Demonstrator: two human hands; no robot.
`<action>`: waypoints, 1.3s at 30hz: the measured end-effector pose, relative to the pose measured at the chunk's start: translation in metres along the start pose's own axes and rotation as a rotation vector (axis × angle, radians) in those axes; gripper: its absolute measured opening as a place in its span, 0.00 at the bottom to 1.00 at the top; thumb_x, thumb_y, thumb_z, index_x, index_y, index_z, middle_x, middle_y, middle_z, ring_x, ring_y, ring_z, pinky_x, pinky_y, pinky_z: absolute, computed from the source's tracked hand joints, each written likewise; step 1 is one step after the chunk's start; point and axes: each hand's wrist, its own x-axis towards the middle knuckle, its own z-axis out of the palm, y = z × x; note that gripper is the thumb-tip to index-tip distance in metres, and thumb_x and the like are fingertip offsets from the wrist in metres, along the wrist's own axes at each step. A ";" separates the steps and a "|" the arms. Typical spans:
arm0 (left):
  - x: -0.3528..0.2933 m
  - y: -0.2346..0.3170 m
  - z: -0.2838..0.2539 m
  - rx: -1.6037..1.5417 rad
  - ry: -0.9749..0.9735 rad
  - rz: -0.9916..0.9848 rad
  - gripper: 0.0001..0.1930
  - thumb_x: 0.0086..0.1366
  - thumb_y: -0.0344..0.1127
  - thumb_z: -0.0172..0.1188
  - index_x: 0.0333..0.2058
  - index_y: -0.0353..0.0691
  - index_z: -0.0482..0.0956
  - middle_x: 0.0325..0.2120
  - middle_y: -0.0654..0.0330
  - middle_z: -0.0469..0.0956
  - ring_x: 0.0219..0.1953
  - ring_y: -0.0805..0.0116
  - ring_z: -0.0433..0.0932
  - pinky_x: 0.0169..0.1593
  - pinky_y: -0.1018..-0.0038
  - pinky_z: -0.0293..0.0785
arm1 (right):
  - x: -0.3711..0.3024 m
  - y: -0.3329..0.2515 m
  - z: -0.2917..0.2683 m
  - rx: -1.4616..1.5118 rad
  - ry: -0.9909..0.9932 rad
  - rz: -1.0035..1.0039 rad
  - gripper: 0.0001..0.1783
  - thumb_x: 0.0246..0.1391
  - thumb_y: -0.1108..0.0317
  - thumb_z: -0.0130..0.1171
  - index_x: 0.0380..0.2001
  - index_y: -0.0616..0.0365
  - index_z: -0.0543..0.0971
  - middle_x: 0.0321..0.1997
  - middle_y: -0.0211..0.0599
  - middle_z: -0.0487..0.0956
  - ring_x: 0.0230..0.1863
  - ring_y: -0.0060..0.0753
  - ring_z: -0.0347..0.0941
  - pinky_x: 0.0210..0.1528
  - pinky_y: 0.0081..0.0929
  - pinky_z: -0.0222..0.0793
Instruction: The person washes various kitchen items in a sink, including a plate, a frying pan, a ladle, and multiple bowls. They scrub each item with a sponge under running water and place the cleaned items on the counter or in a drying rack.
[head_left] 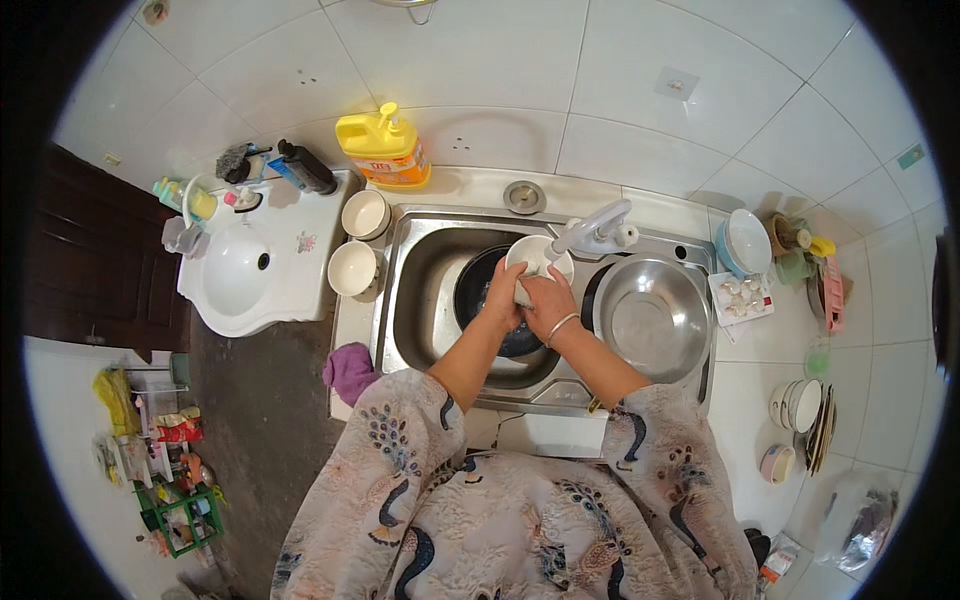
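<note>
Over the left basin of the steel sink (410, 330), both my hands are at a white bowl (530, 248) tilted beneath the white faucet (596, 226). My left hand (503, 293) has its fingers closed on the bowl's left side. My right hand (548, 303), with a bangle on the wrist, is closed at its near right side; the fingertips are partly hidden. Below them, inside the basin, lies a dark round pan (470, 285), partly covered by my hands. A large shiny steel bowl (652, 315) sits over the sink's right part.
Two white bowls (353, 268) stand left of the sink, near a purple cloth (350, 372) and a yellow pump jug (385, 150). Eggs in a tray (742, 296) and stacked bowls (746, 240) are on the right counter. A white washbasin (235, 275) is farther left.
</note>
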 end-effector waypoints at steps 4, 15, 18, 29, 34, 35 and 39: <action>0.009 0.037 -0.028 0.224 -0.189 -0.259 0.18 0.57 0.39 0.49 0.47 0.43 0.66 0.40 0.58 0.72 0.40 0.61 0.74 0.39 0.60 0.74 | -0.007 0.009 -0.044 -0.261 -0.170 -0.248 0.21 0.34 0.74 0.58 0.38 0.49 0.74 0.42 0.26 0.73 0.52 0.27 0.64 0.64 0.56 0.29; 0.008 0.041 -0.028 0.316 -0.233 -0.240 0.19 0.58 0.34 0.47 0.50 0.46 0.63 0.42 0.59 0.70 0.42 0.65 0.73 0.39 0.67 0.74 | -0.021 0.021 -0.030 -0.216 -0.057 -0.321 0.24 0.30 0.74 0.58 0.38 0.46 0.73 0.40 0.26 0.71 0.49 0.30 0.65 0.60 0.58 0.38; 0.001 0.035 -0.016 0.296 -0.128 -0.183 0.20 0.58 0.36 0.48 0.51 0.47 0.62 0.43 0.59 0.69 0.44 0.65 0.71 0.40 0.65 0.73 | -0.018 0.027 -0.028 -0.162 -0.138 -0.225 0.25 0.28 0.74 0.58 0.38 0.47 0.74 0.38 0.27 0.71 0.47 0.31 0.66 0.60 0.57 0.39; 0.012 0.018 -0.056 -0.152 -0.313 -0.437 0.23 0.61 0.52 0.41 0.47 0.42 0.69 0.43 0.56 0.73 0.45 0.59 0.73 0.49 0.60 0.68 | 0.006 -0.010 -0.039 0.170 -0.153 -0.178 0.10 0.43 0.69 0.56 0.32 0.57 0.74 0.28 0.35 0.74 0.35 0.37 0.71 0.46 0.36 0.64; -0.007 0.005 -0.020 -0.480 -0.302 -0.214 0.20 0.63 0.51 0.42 0.46 0.46 0.70 0.44 0.61 0.73 0.46 0.63 0.71 0.50 0.63 0.66 | 0.019 0.040 0.010 1.312 0.558 0.821 0.19 0.52 0.59 0.54 0.36 0.67 0.73 0.32 0.36 0.76 0.30 0.26 0.71 0.33 0.24 0.67; -0.009 0.003 -0.025 -0.492 -0.318 -0.168 0.19 0.64 0.48 0.43 0.47 0.45 0.70 0.44 0.61 0.73 0.46 0.63 0.72 0.50 0.64 0.66 | 0.020 0.046 0.012 1.353 0.560 0.840 0.20 0.52 0.59 0.54 0.39 0.68 0.72 0.35 0.37 0.76 0.33 0.26 0.71 0.36 0.24 0.67; 0.001 -0.001 -0.041 -0.366 -0.368 -0.030 0.15 0.64 0.39 0.47 0.46 0.42 0.69 0.42 0.62 0.74 0.44 0.66 0.72 0.49 0.67 0.67 | 0.015 0.060 0.028 1.468 0.472 0.734 0.24 0.51 0.60 0.54 0.48 0.66 0.68 0.45 0.39 0.73 0.44 0.28 0.69 0.47 0.23 0.64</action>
